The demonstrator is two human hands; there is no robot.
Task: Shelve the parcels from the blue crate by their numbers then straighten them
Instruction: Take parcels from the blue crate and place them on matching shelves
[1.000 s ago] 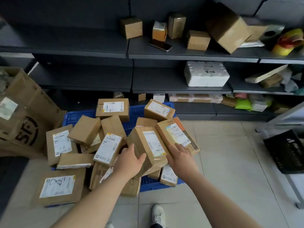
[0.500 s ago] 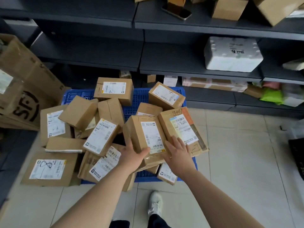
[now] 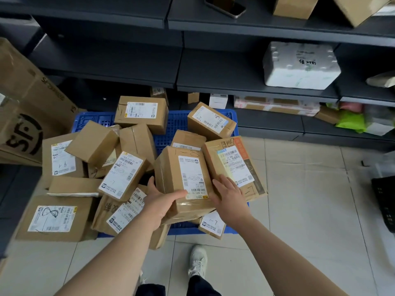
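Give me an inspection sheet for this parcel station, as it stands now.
Surface: pale tiled floor; dark shelves behind.
Job's things: blue crate heaped with labelled cardboard parcels; tall parcel held between both hands.
Clutter: white foam box and phone on shelves; big carton at left.
Grippers: left hand and right hand grip the tall parcel's sides.
Cables: nothing seen.
Surroundings: black crate at right; white shoe below.

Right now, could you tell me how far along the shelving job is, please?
Early on. A few boxes already sit on the top shelf. In hand: the left hand and right hand grip one parcel. Left: the blue crate stays heaped with parcels, and straightening hasn't begun.
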